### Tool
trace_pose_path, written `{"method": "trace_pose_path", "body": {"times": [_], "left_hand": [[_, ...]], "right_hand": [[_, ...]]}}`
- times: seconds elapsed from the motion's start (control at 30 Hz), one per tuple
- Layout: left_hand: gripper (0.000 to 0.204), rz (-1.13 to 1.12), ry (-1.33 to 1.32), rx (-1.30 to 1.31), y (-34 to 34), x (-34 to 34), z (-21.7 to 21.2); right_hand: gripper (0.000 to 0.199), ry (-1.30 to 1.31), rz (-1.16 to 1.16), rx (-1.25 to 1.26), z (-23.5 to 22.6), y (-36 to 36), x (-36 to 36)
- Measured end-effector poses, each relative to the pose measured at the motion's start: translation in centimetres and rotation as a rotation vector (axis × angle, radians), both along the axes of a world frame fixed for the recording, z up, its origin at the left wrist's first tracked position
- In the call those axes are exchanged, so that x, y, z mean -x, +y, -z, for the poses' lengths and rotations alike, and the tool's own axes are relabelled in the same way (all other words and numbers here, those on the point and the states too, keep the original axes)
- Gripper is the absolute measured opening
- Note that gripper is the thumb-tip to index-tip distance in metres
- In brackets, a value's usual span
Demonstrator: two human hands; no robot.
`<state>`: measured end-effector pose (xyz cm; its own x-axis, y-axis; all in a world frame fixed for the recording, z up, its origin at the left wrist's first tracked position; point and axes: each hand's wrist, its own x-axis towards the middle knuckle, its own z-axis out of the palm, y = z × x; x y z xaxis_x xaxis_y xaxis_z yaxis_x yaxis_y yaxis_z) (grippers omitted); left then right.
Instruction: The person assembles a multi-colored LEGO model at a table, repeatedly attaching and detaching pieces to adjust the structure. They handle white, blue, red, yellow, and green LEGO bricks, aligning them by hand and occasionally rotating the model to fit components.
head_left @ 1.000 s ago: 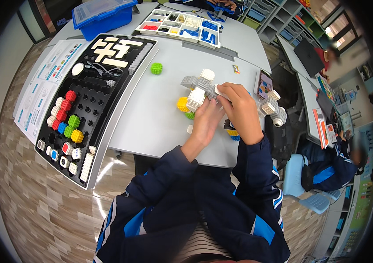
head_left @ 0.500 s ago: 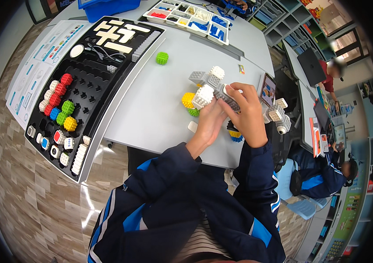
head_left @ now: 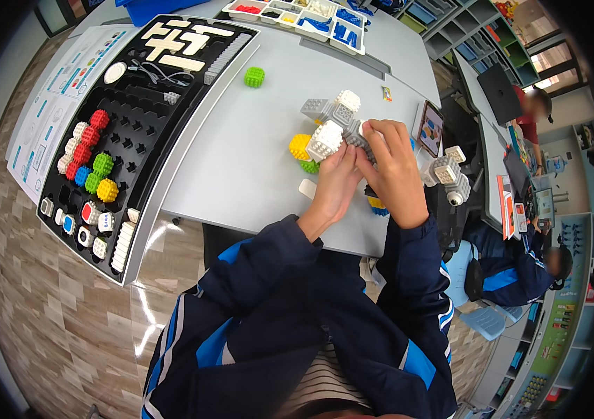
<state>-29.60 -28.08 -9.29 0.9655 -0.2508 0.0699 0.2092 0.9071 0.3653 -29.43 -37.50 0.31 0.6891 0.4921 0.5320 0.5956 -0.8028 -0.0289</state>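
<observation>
the left hand [head_left: 337, 180] and right hand [head_left: 393, 170] have their grip clamped on a grey-and-white studded block assembly [head_left: 343, 115] over the worktop [head_left: 241, 146]; just beside it show a yellow block [head_left: 300, 146] and a green block [head_left: 309, 167], with a black sorting tray [head_left: 168, 120] farther left and a smartphone [head_left: 430, 130] right.

A pale table in a bright, plank-floored classroom.
Wood-look floor [head_left: 73, 314] in mixed browns runs past the table's [head_left: 286, 77] near and left edges (white glare streaks it near the left end of the near edge); a light-blue chair [head_left: 484, 322] stands off the near right corner, grey shelving [head_left: 461, 31] and a dark-framed window [head_left: 554, 64] beyond the far right corner.
</observation>
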Motion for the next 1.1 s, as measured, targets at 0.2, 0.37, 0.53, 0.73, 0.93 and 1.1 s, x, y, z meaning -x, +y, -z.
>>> {"method": "trace_pose_path", "body": {"times": [0.2, 0.37, 0.53, 0.73, 0.93, 1.1], "left_hand": [[0.036, -0.009, -0.003, 0.001, -0.1, -0.2, -0.2], [0.040, -0.015, -0.014, -0.021, -0.1, -0.4, -0.2], [0.042, -0.020, -0.020, -0.029, 0.0, -0.4, 0.0], [0.043, -0.012, -0.021, -0.028, 0.0, -0.4, 0.0], [0.041, -0.010, -0.014, -0.016, 0.0, -0.4, 0.3], [0.041, 0.004, 0.004, 0.002, 0.0, -0.5, 0.3]], "right_hand": [[0.031, 0.153, -0.032, -0.227, -0.8, -1.4, -0.8], [0.031, 0.157, 0.008, -0.308, -0.4, -1.3, -1.2], [0.033, 0.140, 0.054, -0.398, -0.9, -0.7, -0.5], [0.030, -0.086, -0.023, -0.374, -2.5, -0.3, -0.3], [0.024, 0.147, 0.053, -0.293, -2.2, -0.2, -0.5], [0.026, 0.139, 0.071, -0.208, -1.4, -0.5, -0.9]]}}
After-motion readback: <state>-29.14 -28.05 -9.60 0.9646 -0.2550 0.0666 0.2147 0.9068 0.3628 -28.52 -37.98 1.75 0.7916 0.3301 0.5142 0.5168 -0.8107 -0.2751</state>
